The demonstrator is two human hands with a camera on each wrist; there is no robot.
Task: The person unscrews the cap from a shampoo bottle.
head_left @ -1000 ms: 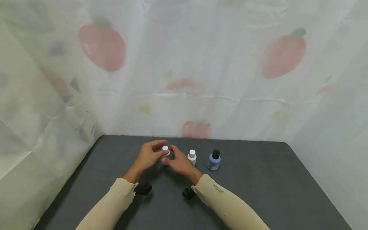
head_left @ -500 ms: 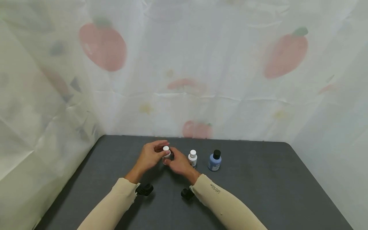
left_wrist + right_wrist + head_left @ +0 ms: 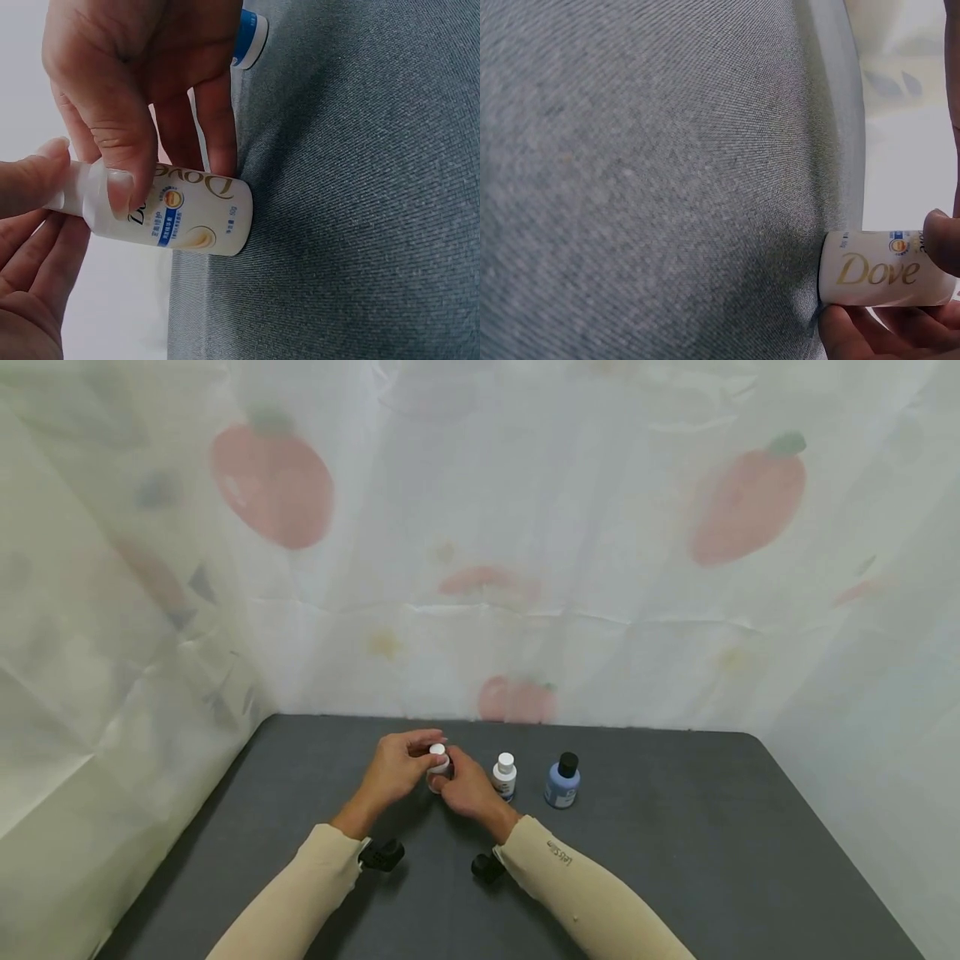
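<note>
Your left forearm [image 3: 288,893] and right forearm [image 3: 592,885] reach forward and slant inward toward each other, both in cream sleeves that end at the wrists (the right one bears small dark lettering). Your left hand [image 3: 390,766] bends in from its side, thumb [image 3: 34,184] and fingers set in a pinch. Your right hand [image 3: 471,787] grips from the opposite side, a little lower, its thumb pressing with the nail showing and its fingers spread opposite. The two hands are close together.
</note>
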